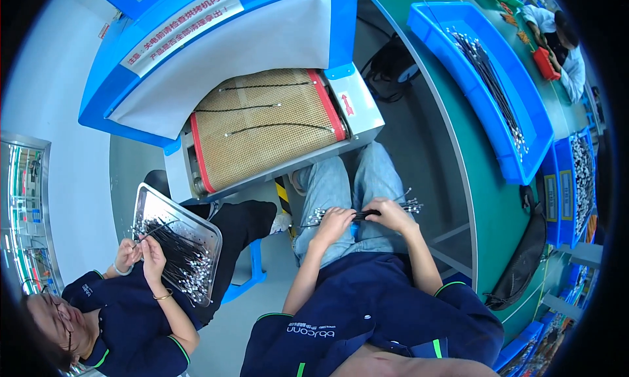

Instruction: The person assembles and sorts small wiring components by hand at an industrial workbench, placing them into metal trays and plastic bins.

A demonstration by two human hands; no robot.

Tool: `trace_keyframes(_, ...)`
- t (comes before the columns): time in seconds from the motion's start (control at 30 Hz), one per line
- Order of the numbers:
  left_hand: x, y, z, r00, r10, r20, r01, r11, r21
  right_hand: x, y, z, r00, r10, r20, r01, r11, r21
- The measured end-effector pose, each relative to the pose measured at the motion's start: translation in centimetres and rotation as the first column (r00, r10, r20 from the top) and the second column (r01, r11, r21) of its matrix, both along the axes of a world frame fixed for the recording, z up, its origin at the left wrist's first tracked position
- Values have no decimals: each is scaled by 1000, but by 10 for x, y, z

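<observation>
Across my lap lies a bundle of short black cables (361, 216) with silver and white connector ends. My left hand (335, 225) is closed round the bundle toward its left end. Close beside it, my right hand (388, 214) grips the same bundle, fingers curled over it. Connector ends fan out past both hands. Ahead of my knees, a tan mesh conveyor belt (262, 141) with red edges carries three spaced black cables (282, 126), apart from my hands.
A blue-sided machine (341, 29) rises over the belt. At my left, a seated co-worker handles a cable above a metal tray (217, 246) of cables. On my right, a green bench (452, 124) carries a blue bin (524, 108) with cables and a black pouch (521, 265). Another person sits farther off.
</observation>
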State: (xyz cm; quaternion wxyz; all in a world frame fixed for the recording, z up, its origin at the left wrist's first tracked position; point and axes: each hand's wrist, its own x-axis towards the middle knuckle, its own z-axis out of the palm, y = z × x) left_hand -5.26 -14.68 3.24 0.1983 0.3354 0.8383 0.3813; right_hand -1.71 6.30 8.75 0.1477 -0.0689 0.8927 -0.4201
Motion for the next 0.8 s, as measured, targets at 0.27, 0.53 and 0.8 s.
trace_keyframes(0.27, 1, 0, 20, 987, 103, -127, -93, 993, 77, 2, 32, 12, 1000, -21, -5, 21, 999, 43)
trace_keyframes(0.53, 4, -16, 20, 990, 113, -80, -119, 991, -67, 9, 78, 7, 975, 27, -219, 46, 945, 324)
trace_keyframes(0.8, 1, 1, 25, 974, 222, 49, -221, 975, -33, 12, 73, 10, 993, -87, -79, 105, 956, 275)
